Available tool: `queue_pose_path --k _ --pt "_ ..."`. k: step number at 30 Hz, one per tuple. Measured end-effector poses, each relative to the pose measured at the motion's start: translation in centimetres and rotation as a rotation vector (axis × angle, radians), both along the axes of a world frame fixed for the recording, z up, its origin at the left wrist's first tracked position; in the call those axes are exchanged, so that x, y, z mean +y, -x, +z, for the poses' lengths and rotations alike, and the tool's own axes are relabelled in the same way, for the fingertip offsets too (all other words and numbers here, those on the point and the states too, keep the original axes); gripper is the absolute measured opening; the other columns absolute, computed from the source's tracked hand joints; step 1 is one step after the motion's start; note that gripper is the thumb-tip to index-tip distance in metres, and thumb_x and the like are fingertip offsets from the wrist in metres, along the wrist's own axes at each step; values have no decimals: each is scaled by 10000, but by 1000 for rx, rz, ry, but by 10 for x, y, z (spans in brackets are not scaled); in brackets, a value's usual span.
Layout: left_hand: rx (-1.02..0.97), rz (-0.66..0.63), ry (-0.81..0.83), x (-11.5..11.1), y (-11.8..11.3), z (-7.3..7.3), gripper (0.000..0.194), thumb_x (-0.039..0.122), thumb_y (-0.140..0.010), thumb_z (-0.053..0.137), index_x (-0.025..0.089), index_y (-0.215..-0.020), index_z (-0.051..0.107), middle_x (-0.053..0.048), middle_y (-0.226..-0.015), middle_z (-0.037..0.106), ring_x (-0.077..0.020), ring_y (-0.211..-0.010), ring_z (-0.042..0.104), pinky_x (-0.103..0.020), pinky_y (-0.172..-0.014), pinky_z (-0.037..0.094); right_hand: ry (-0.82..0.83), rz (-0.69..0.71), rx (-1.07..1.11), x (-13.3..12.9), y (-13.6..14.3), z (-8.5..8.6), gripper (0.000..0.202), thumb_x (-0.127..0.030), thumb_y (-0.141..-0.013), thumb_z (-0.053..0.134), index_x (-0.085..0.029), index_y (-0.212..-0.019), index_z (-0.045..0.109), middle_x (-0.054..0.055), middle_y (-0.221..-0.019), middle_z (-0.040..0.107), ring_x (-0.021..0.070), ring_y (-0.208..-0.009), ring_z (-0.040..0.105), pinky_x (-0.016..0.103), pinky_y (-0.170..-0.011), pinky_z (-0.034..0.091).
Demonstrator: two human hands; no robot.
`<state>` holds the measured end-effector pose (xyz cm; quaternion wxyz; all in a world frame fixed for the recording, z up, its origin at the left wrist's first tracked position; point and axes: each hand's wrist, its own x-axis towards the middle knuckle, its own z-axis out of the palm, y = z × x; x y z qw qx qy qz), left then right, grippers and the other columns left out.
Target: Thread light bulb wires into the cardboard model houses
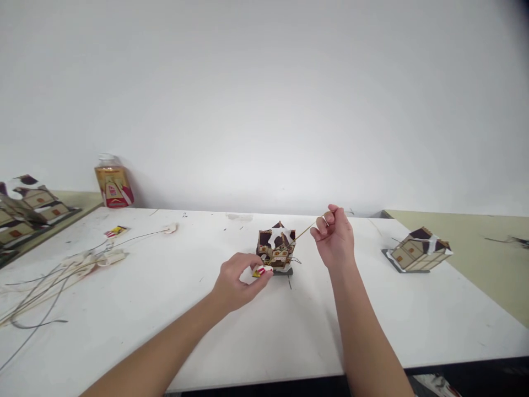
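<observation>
A small model house (276, 239) with a dark roof and white snow-like patches stands on a dark base at the middle of the table. In front of it, my left hand (236, 281) is closed, pinching a small yellow, red and white striped piece (262, 271) between thumb and finger. My right hand (338, 238) is raised to the right of the house with curled fingers. They grip a thin wire (305, 230), which slants down towards the front of the house. Its lower end is too small to make out.
Another model house (424, 251) stands on the right of the white table (314, 320), with more houses (31, 207) at the far left. A bottle of amber liquid (113, 184) stands by the wall. Loose wires (53, 284) and a striped piece (116, 231) lie on the left.
</observation>
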<state>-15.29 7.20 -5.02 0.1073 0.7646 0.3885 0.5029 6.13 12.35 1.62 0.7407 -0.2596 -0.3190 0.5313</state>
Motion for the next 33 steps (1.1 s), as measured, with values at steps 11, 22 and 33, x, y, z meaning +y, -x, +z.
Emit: queue_pose_path --k 11,22,33 --pt "372 -181 166 -4 -12 -8 149 341 -833 547 210 -822 615 -8 -628 601 -145 -576 554 -307 -707 453 151 -73 102 30 -20 -29 322 -516 -770 618 -280 -985 579 -61 -814 592 61 -642 546 235 -636 475" --pt "78 44 -5 12 5 -6 275 298 -761 650 210 -1007 565 -47 -816 619 -168 -745 564 -291 -676 456 272 -92 -102 29 -22 -34 381 -460 -767 578 -204 -1039 652 -66 -634 356 43 -455 194 201 -372 167" --pt "41 31 453 29 -1 -5 882 430 -634 728 253 -1379 291 -114 -1205 584 -304 -1138 536 -444 -930 428 237 -140 -443 24 4 -42 390 -532 -729 608 -179 -871 690 -66 -583 173 66 -507 172 178 -401 183"
